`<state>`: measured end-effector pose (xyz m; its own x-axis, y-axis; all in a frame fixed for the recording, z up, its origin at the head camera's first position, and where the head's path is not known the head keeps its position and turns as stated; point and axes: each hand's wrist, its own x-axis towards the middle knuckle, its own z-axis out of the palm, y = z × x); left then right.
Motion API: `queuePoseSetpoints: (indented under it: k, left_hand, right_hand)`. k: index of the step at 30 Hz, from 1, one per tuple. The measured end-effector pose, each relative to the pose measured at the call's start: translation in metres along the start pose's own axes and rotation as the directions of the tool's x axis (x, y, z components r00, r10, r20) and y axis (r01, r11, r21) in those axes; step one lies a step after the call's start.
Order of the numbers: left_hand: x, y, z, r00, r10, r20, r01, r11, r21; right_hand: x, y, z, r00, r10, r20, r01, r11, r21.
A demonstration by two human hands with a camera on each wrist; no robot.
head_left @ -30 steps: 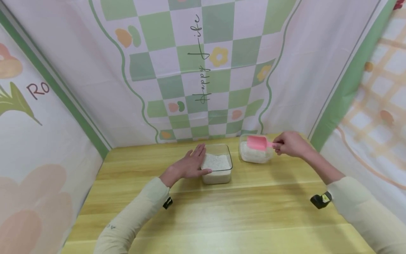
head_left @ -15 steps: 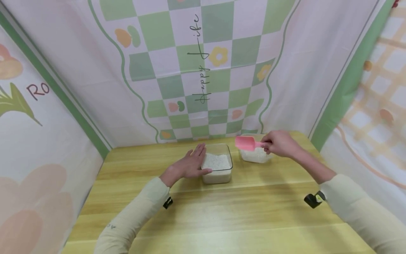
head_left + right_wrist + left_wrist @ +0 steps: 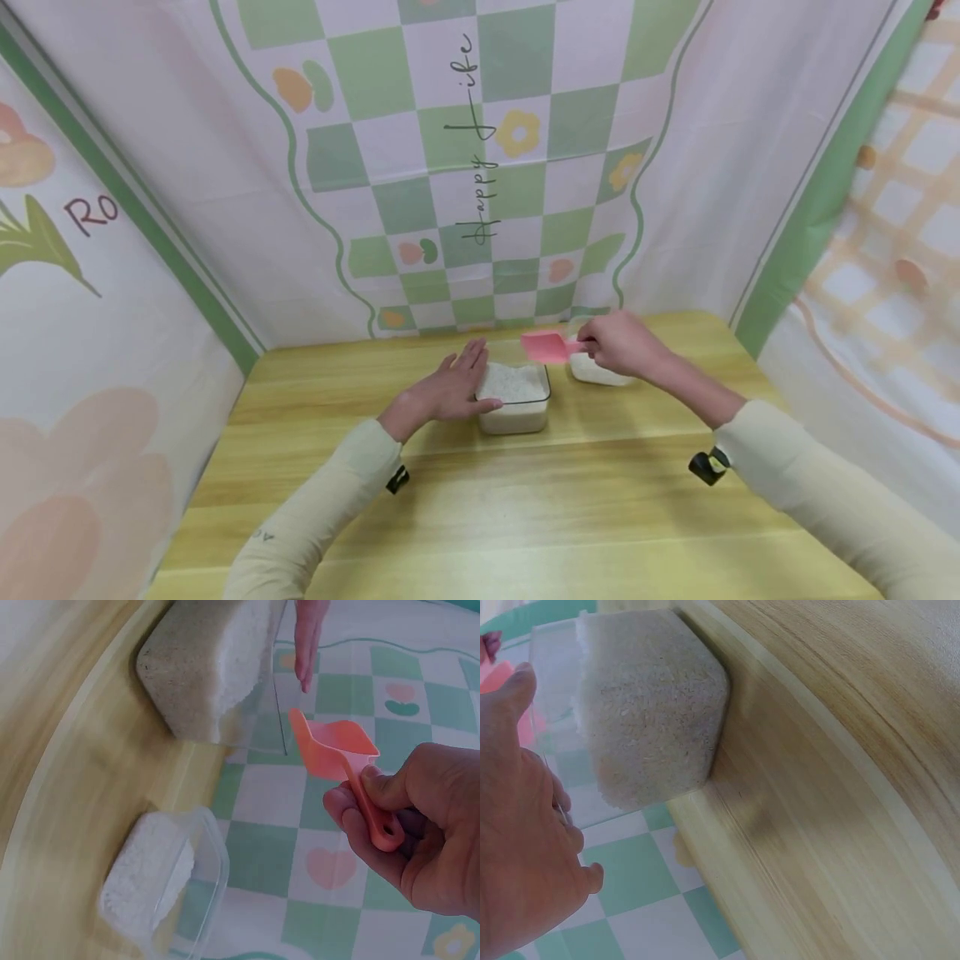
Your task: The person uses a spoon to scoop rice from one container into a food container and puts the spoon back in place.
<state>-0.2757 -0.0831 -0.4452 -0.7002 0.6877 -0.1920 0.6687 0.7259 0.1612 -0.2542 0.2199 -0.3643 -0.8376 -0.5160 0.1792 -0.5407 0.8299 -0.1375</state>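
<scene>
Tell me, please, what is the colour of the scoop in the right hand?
The scoop is pink, looking more coral in the right wrist view, where it shows best.

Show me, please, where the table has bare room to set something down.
The widest bare patch of table lies in front of the large container, between the left sleeve and right sleeve. Another lies between the left hand and the table's left edge. The back is crowded around the pink scoop, right hand and small container.
</scene>
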Motion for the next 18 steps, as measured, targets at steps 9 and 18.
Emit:
queuePoseSetpoints:
  k: [9,18]
  left_hand:
    - [0.001,0.0,-0.001,1.0,0.001,-0.002,-0.001,1.0,0.006]
    - [0.002,-0.001,-0.001,1.0,0.0,0.001,0.0,1.0,0.005]
  right_hand:
    - [0.016,-0.017,0.011,0.999,-0.046,0.002,0.045,0.991,-0.129]
    - [0.035,-0.033,0.022,0.986,-0.146,0.075,0.161,0.947,-0.276]
